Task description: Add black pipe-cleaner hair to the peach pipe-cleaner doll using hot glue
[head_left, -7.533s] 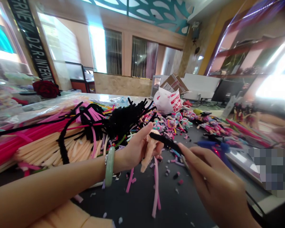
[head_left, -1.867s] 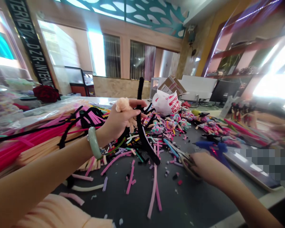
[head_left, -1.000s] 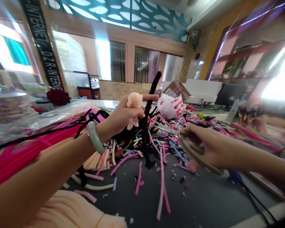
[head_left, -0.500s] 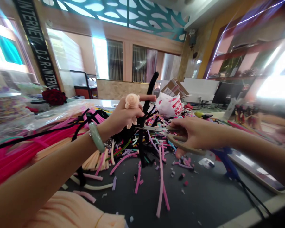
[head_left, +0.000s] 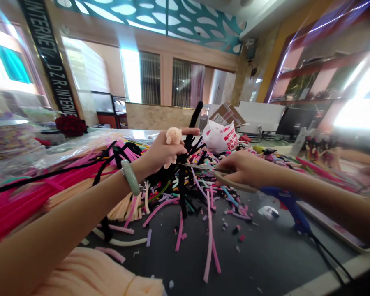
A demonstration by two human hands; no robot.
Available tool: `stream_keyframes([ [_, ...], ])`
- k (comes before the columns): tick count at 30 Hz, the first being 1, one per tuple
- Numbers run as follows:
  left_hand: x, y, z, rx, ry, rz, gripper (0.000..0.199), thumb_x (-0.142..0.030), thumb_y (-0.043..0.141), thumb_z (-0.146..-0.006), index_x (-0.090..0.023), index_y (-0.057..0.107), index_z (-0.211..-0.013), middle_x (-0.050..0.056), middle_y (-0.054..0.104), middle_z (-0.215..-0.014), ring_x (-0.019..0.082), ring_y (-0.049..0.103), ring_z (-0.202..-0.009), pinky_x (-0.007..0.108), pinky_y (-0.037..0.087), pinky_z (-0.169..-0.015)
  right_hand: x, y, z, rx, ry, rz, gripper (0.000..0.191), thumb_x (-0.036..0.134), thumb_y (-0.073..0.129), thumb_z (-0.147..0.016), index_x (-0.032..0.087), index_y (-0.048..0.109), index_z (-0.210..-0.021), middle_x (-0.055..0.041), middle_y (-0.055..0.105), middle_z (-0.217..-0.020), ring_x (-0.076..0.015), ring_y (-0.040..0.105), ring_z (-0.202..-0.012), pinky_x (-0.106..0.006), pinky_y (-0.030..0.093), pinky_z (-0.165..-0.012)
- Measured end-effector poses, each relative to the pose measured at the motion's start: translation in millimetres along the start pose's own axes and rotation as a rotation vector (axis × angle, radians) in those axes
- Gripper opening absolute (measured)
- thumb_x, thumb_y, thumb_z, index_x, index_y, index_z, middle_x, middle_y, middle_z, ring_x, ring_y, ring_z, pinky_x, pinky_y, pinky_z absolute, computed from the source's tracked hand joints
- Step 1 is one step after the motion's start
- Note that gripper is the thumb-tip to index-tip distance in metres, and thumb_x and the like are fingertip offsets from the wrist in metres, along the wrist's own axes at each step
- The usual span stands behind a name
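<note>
Scissors with tan loop handles and metal blades (head_left: 205, 167) have drawn further closed since half a second ago, and the long black fuzzy strip (head_left: 196, 114) has its upper end lower. Right hand (head_left: 245, 167): fingers wrapped around the handles; blades reach from it to the strip, just below the left hand (head_left: 158, 153). Cannot tell whether the strip is severed. Left hand: thumb and fingers clamped on a small peach fuzzy figure (head_left: 174, 136), index finger extended across the strip, which runs above and below that hand. Pale-green bangle (head_left: 130, 177) at left wrist. Blue glue gun (head_left: 291, 209) below right forearm; white plastic bag with red print (head_left: 219, 136) beyond right hand; peach strip bundle (head_left: 100, 273) below left forearm.
</note>
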State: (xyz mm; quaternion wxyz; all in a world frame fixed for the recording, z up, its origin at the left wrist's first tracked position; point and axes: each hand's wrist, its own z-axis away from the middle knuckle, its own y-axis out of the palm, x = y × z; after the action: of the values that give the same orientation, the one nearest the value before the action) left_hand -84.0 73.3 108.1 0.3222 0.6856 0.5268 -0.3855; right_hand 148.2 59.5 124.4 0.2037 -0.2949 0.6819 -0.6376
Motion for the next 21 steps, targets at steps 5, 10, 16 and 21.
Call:
stream_keyframes([
  [5,20,-5.8,-3,0.122,0.03,-0.13,0.048,-0.005,0.058,-0.058,-0.021,0.072,-0.101,0.003,0.069,-0.102,0.006,0.05,-0.057,0.018,0.039,-0.049,-2,10,-6,0.027,-0.033,0.03,0.045,0.056,0.054,-0.079,0.016,0.064,-0.062,0.0035,0.046,-0.053,-0.0104,0.039,-0.051,-0.025,0.024,-0.049],
  [10,35,-12.3,-5,0.122,0.016,-0.217,0.049,-0.008,0.058,-0.061,-0.022,0.071,-0.106,0.002,0.07,-0.092,0.009,0.052,-0.06,0.019,0.035,-0.047,-4,16,-10,0.021,-0.035,0.066,0.047,0.057,0.057,-0.076,0.016,0.057,-0.053,0.0055,0.035,-0.047,-0.0095,0.032,-0.048,-0.027,0.018,-0.049],
  [16,36,-9.8,-4,0.132,-0.003,-0.255,0.052,-0.006,0.056,-0.061,-0.019,0.068,-0.11,0.002,0.068,-0.079,0.008,0.05,-0.057,0.018,0.036,-0.048,-4,23,-12,0.014,-0.018,0.059,0.044,0.051,0.054,-0.077,0.017,0.049,-0.049,0.0048,0.036,-0.047,-0.0097,0.03,-0.047,-0.028,0.018,-0.05],
  [21,35,-8.0,-3,0.156,-0.014,-0.324,0.059,-0.004,0.055,-0.062,-0.018,0.062,-0.119,-0.002,0.061,-0.07,0.01,0.055,-0.06,0.017,0.037,-0.05,-4,28,-16,0.077,0.043,-0.02,0.05,0.063,0.056,-0.071,0.019,0.046,-0.05,0.0044,0.038,-0.047,-0.0105,0.035,-0.047,-0.027,0.021,-0.048],
])
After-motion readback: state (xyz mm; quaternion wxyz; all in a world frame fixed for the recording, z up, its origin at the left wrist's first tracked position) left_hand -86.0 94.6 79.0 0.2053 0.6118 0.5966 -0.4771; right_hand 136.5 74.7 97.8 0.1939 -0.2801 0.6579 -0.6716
